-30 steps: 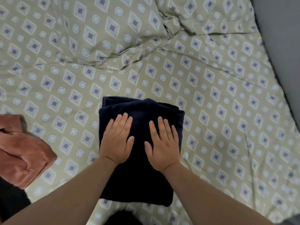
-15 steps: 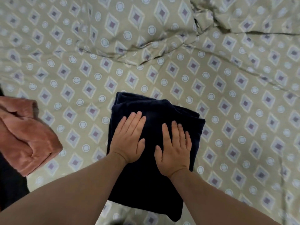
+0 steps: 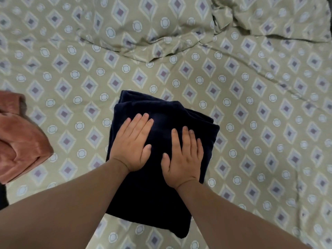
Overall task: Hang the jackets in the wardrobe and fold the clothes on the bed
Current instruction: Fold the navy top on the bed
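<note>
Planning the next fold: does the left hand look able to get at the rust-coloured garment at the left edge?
Probably yes. The left hand lies flat on the folded navy garment, holding nothing, and only bare bedsheet separates it from the rust-coloured garment.

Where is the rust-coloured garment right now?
In the head view, the rust-coloured garment lies at the far left edge of the bed, left of the folded navy garment.

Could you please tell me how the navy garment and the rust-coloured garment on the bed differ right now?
The navy garment is dark blue; the rust-coloured garment is a brownish pink. The navy one lies in a flat folded rectangle, while the rust one looks bunched and is partly cut off at the frame's left edge. The left hand and right hand rest flat on the navy one; nothing touches the rust one. Both lie on the patterned bedsheet.
</note>
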